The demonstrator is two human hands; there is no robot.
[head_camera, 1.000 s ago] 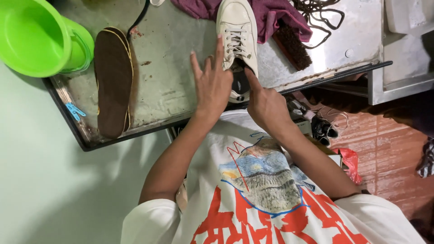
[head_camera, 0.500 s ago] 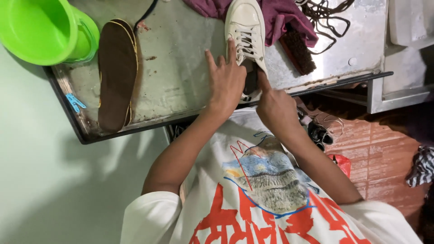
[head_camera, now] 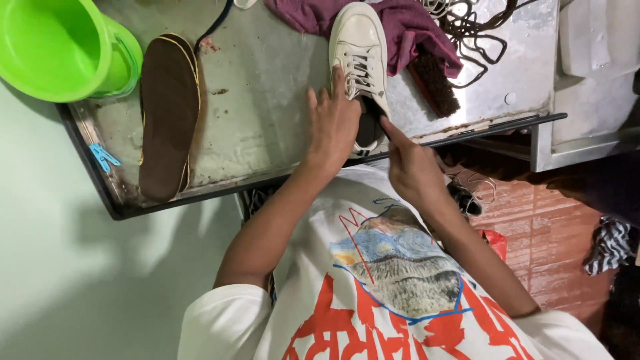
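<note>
A white laced sneaker point(head_camera: 360, 50) lies on a worn metal table point(head_camera: 267, 93), toe pointing away from me. My left hand point(head_camera: 330, 127) rests flat against the shoe's left side near the laces, fingers spread. My right hand point(head_camera: 410, 163) is at the heel opening, with a finger reaching into the dark inside of the shoe. A brown insole point(head_camera: 168, 113) lies flat on the table to the left, apart from both hands.
A green plastic basin point(head_camera: 60, 47) stands at the table's far left corner. A maroon cloth point(head_camera: 407, 27), a brown brush point(head_camera: 433, 83) and loose dark laces point(head_camera: 473, 23) lie right of the shoe. A white unit point(head_camera: 593, 73) stands at the right; brick floor below.
The view has shifted slightly, so the table sits a little lower. My hands stay on the sneaker; the left hand's fingers have settled closer to the laces.
</note>
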